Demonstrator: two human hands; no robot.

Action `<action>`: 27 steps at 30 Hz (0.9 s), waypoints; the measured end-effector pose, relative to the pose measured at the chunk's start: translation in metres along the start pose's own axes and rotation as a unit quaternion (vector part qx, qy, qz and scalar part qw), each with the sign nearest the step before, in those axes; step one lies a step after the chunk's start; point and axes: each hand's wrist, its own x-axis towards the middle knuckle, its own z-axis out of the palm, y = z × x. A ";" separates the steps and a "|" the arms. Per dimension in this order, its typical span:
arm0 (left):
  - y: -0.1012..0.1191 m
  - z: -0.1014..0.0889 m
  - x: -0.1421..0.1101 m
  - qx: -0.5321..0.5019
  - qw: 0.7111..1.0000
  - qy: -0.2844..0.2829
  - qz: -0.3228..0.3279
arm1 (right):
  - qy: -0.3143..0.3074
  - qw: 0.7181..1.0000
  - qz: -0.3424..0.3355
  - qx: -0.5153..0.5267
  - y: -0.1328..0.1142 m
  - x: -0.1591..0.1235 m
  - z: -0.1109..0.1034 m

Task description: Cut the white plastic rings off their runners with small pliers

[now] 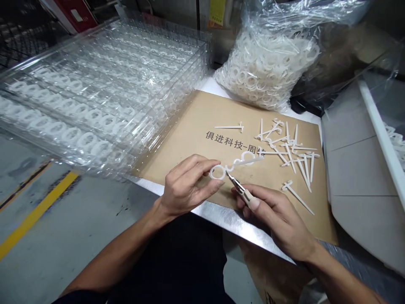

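Between the thumb and fingers of my left hand [190,183] is a white plastic ring [217,172], one end of a molded piece. From it a thin runner [249,161] stretches to the right, with a second ring [248,157] at its far end. My right hand [275,215] is wrapped around a pair of nippers [242,192] with pale grips. The nippers' tips are at the joint just right of the held ring; whether the blades are closed on the plastic is too small to tell.
Several white sprue sticks [303,169] lie scattered on the cardboard sheet [177,139]. Clear plastic trays [104,84] holding rows of rings are stacked at left. A clear bag [268,63] full of rings stands at the back. A grey bin [363,164] is at right.
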 end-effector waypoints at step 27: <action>0.000 0.001 -0.001 0.010 1.000 -0.021 0.013 | 0.000 1.000 0.013 0.003 0.006 0.001 0.002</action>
